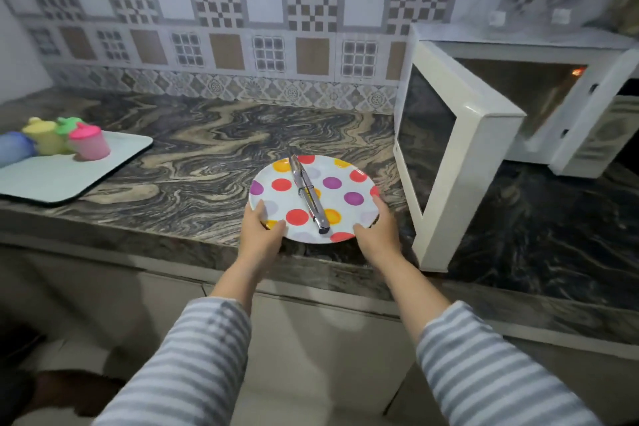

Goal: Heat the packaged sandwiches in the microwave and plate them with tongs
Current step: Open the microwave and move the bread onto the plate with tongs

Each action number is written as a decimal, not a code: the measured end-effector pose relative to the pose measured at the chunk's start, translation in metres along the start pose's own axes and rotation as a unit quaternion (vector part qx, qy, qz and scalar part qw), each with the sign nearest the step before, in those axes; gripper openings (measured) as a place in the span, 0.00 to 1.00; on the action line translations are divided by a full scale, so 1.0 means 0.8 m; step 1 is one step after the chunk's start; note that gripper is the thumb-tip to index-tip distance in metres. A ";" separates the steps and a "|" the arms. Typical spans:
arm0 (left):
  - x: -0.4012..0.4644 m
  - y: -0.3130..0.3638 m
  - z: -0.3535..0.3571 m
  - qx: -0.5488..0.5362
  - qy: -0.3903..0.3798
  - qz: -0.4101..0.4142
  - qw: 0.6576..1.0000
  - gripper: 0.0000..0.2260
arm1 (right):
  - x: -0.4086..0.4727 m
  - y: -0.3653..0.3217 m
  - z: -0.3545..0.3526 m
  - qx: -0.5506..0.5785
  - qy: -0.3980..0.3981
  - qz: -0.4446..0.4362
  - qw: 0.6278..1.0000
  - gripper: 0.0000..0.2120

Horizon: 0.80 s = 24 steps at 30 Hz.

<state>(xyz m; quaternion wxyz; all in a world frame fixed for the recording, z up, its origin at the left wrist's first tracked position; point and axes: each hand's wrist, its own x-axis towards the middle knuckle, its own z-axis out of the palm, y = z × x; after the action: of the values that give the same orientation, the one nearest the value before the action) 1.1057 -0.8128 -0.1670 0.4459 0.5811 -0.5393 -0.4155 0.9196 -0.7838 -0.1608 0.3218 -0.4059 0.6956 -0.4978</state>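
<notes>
- ok so I've got the plate (pixel 313 199), the polka-dot one, sitting at the front edge of the marble counter (pixel 193 162), just left of the microwave's open door (pixel 449 156).
- the tongs (pixel 308 195) lie across the middle of that plate, locked closed by their ring, tips pointing away from me, handle end toward me.
- my left hand (pixel 260 230) grips the plate's near-left rim, thumb curled over the top. My right hand (pixel 377 232) does the same on the near-right rim. So both are clamped on the plate, neither on the tongs.
- no sandwiches anywhere on the plate. The microwave (pixel 539 104) stands right of the plate with the cavity lit, but from here I honestly can't tell what's inside.
- my read: this is the staging step, plate parked by the door ready for plating.
- next move, I reckon: let go of the rim, pick the tongs up by the handle end, slide the ring to unlock, then reach right past that door. It crowds the plate, so watch the elbow.
- far left of the plate there's a white tray (pixel 69 176) with pastel cups (pixel 88 142), well apart, not in play.
</notes>
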 end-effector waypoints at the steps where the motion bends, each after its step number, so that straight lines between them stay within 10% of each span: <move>1: -0.017 -0.001 -0.006 -0.013 0.014 0.001 1.000 0.34 | -0.009 0.001 0.000 0.037 -0.004 0.002 0.999 0.33; 24: -0.444 -0.058 -0.019 -0.099 0.013 0.000 0.995 0.23 | -0.353 0.115 -0.202 0.184 -0.168 0.085 0.965 0.35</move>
<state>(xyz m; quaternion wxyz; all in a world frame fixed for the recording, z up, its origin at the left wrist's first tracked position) 1.1063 -0.4569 -0.2074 0.5080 0.5396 -0.4898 -0.4592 0.8905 -0.4482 -0.1883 0.5446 -0.3571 0.5594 -0.5128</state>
